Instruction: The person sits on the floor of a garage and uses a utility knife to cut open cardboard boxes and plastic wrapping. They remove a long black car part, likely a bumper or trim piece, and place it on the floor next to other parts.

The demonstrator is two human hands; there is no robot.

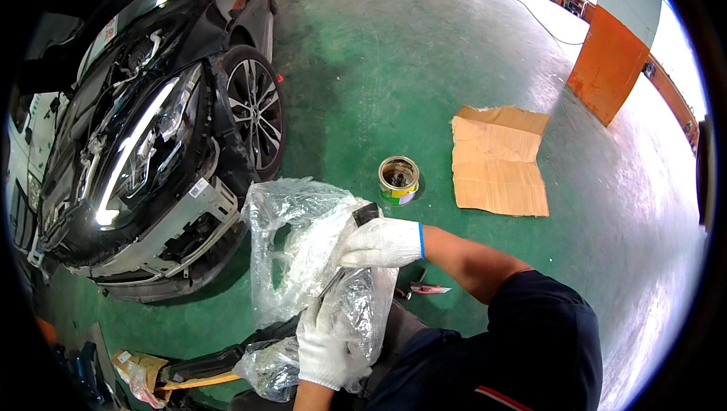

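Note:
Both my hands wear white knit gloves and are at a long dark part loosely wrapped in clear plastic film. My right hand closes round it near its upper end, where a black piece shows above the glove. Lower down, my left hand grips the wrapped part, its fingers partly lost in the film. A thin dark edge lies between the two hands. What kind of part it is, the wrap hides.
A dark car with its front bumper off stands at left. On the green floor are an opened can, a creased cardboard sheet and a red-handled tool. A long black part lies at lower left. An orange-based pillar rises at right.

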